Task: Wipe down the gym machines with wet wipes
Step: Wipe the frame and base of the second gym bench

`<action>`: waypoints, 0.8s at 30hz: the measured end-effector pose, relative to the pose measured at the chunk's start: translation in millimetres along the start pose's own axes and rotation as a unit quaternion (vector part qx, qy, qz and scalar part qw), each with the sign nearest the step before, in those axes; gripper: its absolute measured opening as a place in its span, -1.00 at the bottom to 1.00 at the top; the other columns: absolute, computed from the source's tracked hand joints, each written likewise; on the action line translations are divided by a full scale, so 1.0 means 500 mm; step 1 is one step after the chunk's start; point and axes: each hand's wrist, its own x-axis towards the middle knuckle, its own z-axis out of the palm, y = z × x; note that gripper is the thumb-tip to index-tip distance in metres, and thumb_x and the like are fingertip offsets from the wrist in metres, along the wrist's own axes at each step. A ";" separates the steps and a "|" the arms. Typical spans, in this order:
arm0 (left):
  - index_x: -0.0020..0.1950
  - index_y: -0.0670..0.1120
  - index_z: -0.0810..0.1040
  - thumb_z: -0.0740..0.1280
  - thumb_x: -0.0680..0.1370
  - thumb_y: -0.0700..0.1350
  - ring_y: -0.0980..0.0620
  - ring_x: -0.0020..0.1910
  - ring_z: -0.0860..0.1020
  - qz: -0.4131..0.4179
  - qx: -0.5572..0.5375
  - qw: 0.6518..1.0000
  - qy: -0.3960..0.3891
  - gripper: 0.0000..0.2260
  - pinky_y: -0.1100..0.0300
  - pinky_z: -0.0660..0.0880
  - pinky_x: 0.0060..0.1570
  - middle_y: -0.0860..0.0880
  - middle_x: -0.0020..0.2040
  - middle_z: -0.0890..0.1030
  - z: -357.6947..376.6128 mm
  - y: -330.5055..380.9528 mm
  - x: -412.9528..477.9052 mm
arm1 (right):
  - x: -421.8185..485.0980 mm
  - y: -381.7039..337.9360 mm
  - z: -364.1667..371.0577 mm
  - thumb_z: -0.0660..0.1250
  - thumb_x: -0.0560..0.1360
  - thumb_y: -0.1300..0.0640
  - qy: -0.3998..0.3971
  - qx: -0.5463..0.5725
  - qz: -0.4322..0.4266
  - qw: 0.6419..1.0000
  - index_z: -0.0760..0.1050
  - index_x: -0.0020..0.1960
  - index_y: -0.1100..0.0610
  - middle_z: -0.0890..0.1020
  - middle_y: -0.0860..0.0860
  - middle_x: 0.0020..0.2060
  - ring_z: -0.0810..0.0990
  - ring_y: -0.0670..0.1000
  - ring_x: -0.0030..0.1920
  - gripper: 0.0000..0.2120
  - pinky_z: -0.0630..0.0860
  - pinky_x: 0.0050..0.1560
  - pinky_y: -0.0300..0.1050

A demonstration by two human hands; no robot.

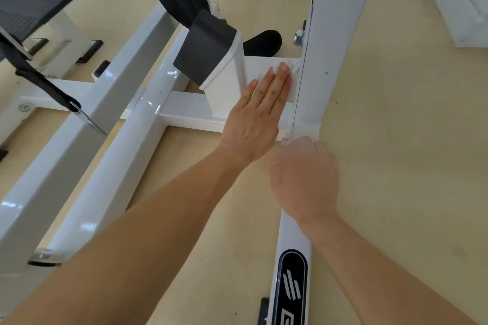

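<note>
Near centre of frame: pressing the wet wipe [290, 62] onto the gym machine's white crossbar [260, 64] with flat left hand [256, 116], fingers [274, 84] straight, gripping nothing. Cannot tell grip of blurred right hand [306, 177] lower down. Better to keep pressure even and sweep into corner beside upright post [340, 34].

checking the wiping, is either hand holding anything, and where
Left hand presses a wipe on the frame under straight fingertips, no grip; right hand too blurred to tell.

Forearms bare; left hand [250, 124], right hand [306, 179] bare; black footwear [264, 41] on foot.
</note>
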 end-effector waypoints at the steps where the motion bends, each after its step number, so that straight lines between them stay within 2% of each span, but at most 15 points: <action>1: 0.63 -0.21 -0.12 0.03 0.58 -0.24 -0.11 0.63 -0.07 0.009 0.009 1.000 -0.012 -0.37 -0.04 -0.07 0.60 -0.15 0.65 -0.08 0.005 0.003 -0.004 | 0.000 0.000 0.000 0.18 0.42 0.09 0.001 0.000 0.000 1.000 0.59 -0.22 0.13 0.52 0.02 -0.18 0.43 0.11 -0.19 -0.77 0.37 -0.20 0.02; 4: 0.63 -0.19 -0.17 -0.03 0.62 -0.17 -0.10 0.63 -0.12 0.049 0.047 0.996 -0.065 -0.40 -0.04 -0.10 0.60 -0.12 0.65 -0.14 0.030 0.006 -0.028 | -0.002 0.000 -0.001 0.16 0.43 0.10 0.004 0.003 0.003 1.000 0.58 -0.23 0.13 0.51 0.02 -0.19 0.43 0.11 -0.18 -0.77 0.38 -0.20 0.02; 8: 0.62 -0.19 -0.25 -0.02 0.64 -0.16 -0.07 0.63 -0.15 0.078 0.096 0.988 -0.089 -0.39 -0.03 -0.18 0.59 -0.10 0.65 -0.20 0.034 -0.009 -0.032 | 0.000 0.000 0.001 0.14 0.43 0.09 -0.001 -0.002 0.001 1.000 0.58 -0.22 0.12 0.51 0.02 -0.19 0.43 0.11 -0.17 -0.74 0.37 -0.20 0.01; 13: 0.63 -0.19 -0.17 0.06 0.62 -0.16 -0.08 0.63 -0.05 0.058 0.102 0.993 -0.015 -0.37 -0.03 -0.12 0.59 -0.11 0.66 -0.08 -0.005 -0.040 -0.002 | 0.000 0.000 0.000 0.12 0.41 0.08 0.004 -0.001 -0.001 1.000 0.59 -0.22 0.12 0.52 0.02 -0.18 0.43 0.12 -0.19 -0.72 0.34 -0.20 0.00; 17: 0.64 -0.19 -0.13 0.09 0.60 -0.17 -0.08 0.63 -0.05 0.035 0.078 0.996 0.005 -0.35 -0.03 -0.10 0.59 -0.12 0.65 -0.07 -0.018 -0.041 0.007 | 0.000 -0.001 0.000 0.14 0.41 0.08 0.004 -0.001 -0.003 1.000 0.60 -0.21 0.12 0.52 0.02 -0.18 0.43 0.12 -0.19 -0.73 0.34 -0.20 -0.01; 24: 0.62 -0.20 -0.25 0.00 0.64 -0.14 -0.07 0.63 -0.14 0.054 0.118 0.988 -0.089 -0.38 -0.02 -0.18 0.57 -0.10 0.65 -0.19 0.025 -0.034 -0.048 | -0.001 -0.003 -0.003 0.12 0.41 0.08 -0.002 -0.003 -0.001 1.000 0.60 -0.21 0.13 0.52 0.03 -0.18 0.44 0.13 -0.17 -0.72 0.34 -0.18 0.00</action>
